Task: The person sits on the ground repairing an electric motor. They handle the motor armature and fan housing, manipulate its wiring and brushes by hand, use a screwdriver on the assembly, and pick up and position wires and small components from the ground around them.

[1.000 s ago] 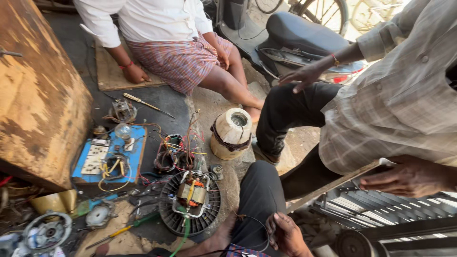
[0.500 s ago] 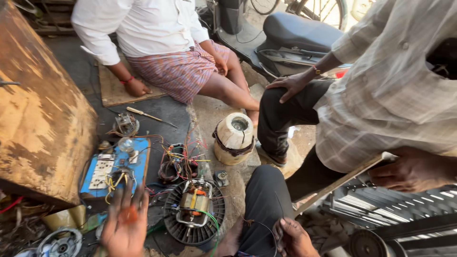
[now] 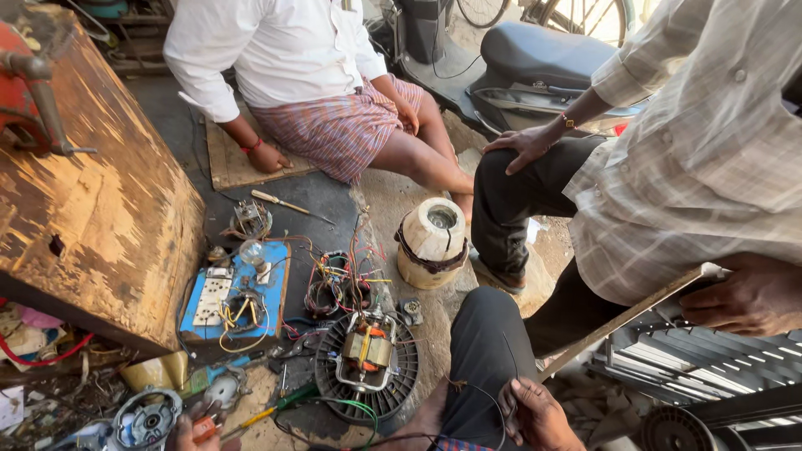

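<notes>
My right hand [image 3: 535, 413] rests on my knee in dark trousers, fingers pinched on thin dark wires [image 3: 480, 392] that loop across the leg. My left hand [image 3: 185, 434] shows only partly at the bottom edge, closed around a small orange object [image 3: 203, 428], next to a round metal part [image 3: 146, 418]. Between the hands, on the floor, lies a motor with a copper-wound core [image 3: 366, 349] on a black round grille [image 3: 401, 388]. A yellow and green screwdriver [image 3: 269, 409] lies just left of it.
A blue test board [image 3: 200, 321] with switches and a bulb, wire coils [image 3: 338, 288] and a white cylinder [image 3: 433, 238] lie ahead. A worn wooden bench [image 3: 92, 200] stands left. One person sits behind; another bends at right holding a flat strip [image 3: 626, 317]. A scooter [image 3: 535, 54] is behind.
My left hand, raised and blurred over the floor parts half a second ago, has dropped to the bottom edge. The view has tilted down slightly. My right hand stays on the knee.
</notes>
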The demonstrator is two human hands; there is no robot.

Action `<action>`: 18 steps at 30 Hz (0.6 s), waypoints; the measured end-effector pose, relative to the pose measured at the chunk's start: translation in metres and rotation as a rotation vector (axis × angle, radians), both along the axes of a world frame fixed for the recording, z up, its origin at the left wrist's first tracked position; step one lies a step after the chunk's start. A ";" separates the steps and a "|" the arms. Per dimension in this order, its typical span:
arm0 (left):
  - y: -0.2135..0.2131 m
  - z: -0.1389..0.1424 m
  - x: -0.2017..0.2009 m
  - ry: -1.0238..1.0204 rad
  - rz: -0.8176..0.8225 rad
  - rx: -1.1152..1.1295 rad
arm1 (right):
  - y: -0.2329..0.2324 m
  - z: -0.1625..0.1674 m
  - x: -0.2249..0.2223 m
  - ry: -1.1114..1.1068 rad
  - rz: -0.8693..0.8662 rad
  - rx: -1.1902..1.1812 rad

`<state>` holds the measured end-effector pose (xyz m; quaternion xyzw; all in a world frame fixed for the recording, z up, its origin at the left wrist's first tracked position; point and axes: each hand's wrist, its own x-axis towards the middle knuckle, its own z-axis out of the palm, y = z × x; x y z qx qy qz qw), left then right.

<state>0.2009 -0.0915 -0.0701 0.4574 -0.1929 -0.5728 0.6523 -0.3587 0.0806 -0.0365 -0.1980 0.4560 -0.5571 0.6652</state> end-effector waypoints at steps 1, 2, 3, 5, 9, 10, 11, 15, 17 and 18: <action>0.003 0.001 -0.002 0.020 -0.003 0.002 | 0.000 0.000 0.000 0.006 -0.011 0.021; 0.007 0.002 -0.006 -0.004 0.005 0.004 | 0.001 0.000 0.000 0.013 -0.020 0.039; 0.010 0.003 -0.010 -0.050 0.019 -0.042 | 0.000 0.001 0.000 0.015 -0.012 0.034; 0.018 0.004 -0.015 -0.146 0.044 -0.125 | 0.001 0.000 -0.002 0.015 0.001 0.034; 0.025 0.001 -0.009 -0.181 0.171 -0.128 | 0.005 -0.004 -0.005 -0.005 0.009 0.014; 0.026 -0.002 -0.009 -0.189 0.147 -0.112 | 0.005 -0.003 -0.003 0.007 0.004 0.019; 0.026 -0.004 -0.010 -0.196 0.123 -0.098 | 0.005 -0.001 -0.002 0.019 -0.002 0.022; 0.032 -0.009 -0.031 -0.345 0.066 -0.205 | 0.002 0.034 0.010 0.309 0.070 0.130; 0.038 0.010 -0.041 -0.466 -0.103 -0.168 | 0.000 0.073 0.010 0.735 0.248 0.343; 0.041 0.027 -0.041 -0.542 -0.200 -0.148 | -0.002 0.098 0.008 1.002 0.354 0.310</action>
